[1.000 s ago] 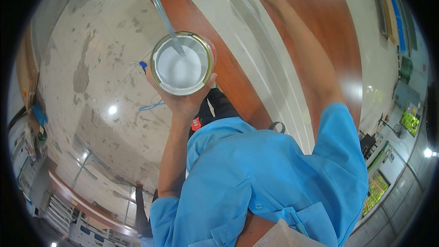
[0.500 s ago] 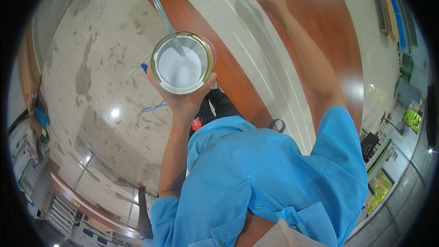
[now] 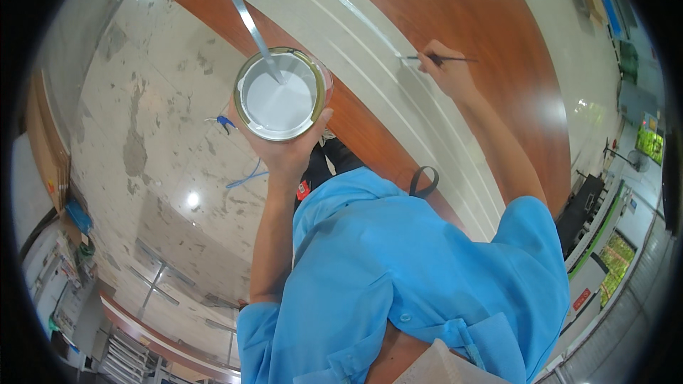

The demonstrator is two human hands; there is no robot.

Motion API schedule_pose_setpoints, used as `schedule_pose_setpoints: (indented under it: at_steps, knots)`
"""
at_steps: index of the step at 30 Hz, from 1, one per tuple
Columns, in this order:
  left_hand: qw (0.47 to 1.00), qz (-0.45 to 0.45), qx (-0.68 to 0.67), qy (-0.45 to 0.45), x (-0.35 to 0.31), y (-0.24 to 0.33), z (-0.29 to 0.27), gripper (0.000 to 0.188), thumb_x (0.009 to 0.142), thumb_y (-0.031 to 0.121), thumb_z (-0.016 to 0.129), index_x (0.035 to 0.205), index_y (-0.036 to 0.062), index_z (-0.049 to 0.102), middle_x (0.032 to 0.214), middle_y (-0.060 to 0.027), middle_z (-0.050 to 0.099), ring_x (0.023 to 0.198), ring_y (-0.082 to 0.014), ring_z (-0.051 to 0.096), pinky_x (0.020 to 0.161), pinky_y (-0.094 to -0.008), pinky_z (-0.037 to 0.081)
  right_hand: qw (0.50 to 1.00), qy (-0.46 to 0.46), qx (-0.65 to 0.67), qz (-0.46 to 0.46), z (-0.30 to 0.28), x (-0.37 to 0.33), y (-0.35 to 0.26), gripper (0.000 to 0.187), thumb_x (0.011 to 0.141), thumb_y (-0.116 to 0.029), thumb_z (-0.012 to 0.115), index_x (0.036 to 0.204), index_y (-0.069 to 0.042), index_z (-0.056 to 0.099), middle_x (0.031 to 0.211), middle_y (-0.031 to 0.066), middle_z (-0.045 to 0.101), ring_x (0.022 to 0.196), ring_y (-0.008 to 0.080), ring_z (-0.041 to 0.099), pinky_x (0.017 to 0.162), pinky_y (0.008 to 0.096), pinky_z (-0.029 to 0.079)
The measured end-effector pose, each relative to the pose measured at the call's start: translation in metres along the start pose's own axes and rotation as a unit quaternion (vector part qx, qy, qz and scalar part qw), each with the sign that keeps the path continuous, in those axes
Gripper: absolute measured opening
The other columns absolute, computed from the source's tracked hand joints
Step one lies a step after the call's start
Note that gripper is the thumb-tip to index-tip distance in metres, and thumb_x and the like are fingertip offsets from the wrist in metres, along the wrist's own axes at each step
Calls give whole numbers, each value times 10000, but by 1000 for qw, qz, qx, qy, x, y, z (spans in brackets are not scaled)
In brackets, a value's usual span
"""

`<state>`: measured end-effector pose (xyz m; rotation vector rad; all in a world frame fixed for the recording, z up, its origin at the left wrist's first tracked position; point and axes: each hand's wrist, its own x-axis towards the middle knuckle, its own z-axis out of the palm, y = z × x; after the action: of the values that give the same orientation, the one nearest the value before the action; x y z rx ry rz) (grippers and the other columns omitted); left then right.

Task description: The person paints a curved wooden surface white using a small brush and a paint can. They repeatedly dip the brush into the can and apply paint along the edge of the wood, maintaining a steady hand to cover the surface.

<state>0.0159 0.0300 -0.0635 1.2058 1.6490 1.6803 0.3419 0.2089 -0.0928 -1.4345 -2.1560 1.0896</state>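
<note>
- Far left there's a stack of brown boards (image 3: 48, 142), flat and thin-edged, past a scuffed pale floor (image 3: 167, 99) with dark, patchy stains.
- A thin blue cord (image 3: 245, 179) loops loosely on that floor.
- Left hand (image 3: 281, 156) has its fingers clamped round a round can (image 3: 324, 85) with a gold-coloured metal rim, hiding most of them and part of the red-brown wood panel (image 3: 491, 28) behind.
- Smooth white paint (image 3: 277, 105) in the can, with a flat grey stick (image 3: 242, 14) poking out at a slant, across the panel's edge.
- Pale band (image 3: 356, 50) curves between glossy, grained wood; it's got light lines along it.
- Right hand (image 3: 452, 75) pinches a thin dark brush (image 3: 441, 58), fingers together, tip over the band's right edge; can't tell if it's touching.
- Far right, a round fan (image 3: 639, 161).
</note>
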Motion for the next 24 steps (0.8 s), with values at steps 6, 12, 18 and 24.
schedule_pose_setpoints:
  at_steps: [6,12,18,24]
  knots:
    - [999,-23,-42,-9,0,-4,-7,1140,711,135,960,1547,39,192,1473,-180,409,1388,-308,485,1130,-449,475,990,-42,-39,128,-9,-22,-20,173,1008,-154,687,919,-17,630,731,97,615,670,197,591,651,368,480]
    - [999,-21,-29,-6,5,-2,-8,1165,690,164,977,1549,42,199,1463,-175,414,1383,-310,488,1121,-445,482,992,83,3,-96,13,88,-63,228,1009,-229,708,1011,-1,701,853,105,713,740,218,654,696,361,510]
    - [998,-52,38,19,6,7,-5,1214,644,183,1007,1547,44,207,1449,-158,417,1372,-301,488,1120,-445,477,987,113,31,-109,54,221,-80,264,997,-277,680,1065,-28,736,951,144,776,841,234,730,765,360,557]
    - [996,-73,-22,49,8,22,2,1216,639,158,1010,1550,45,213,1468,-161,396,1387,-297,470,1133,-452,462,991,67,35,-107,38,245,-85,274,1001,-253,695,1129,-14,736,956,63,752,885,141,660,798,306,508]
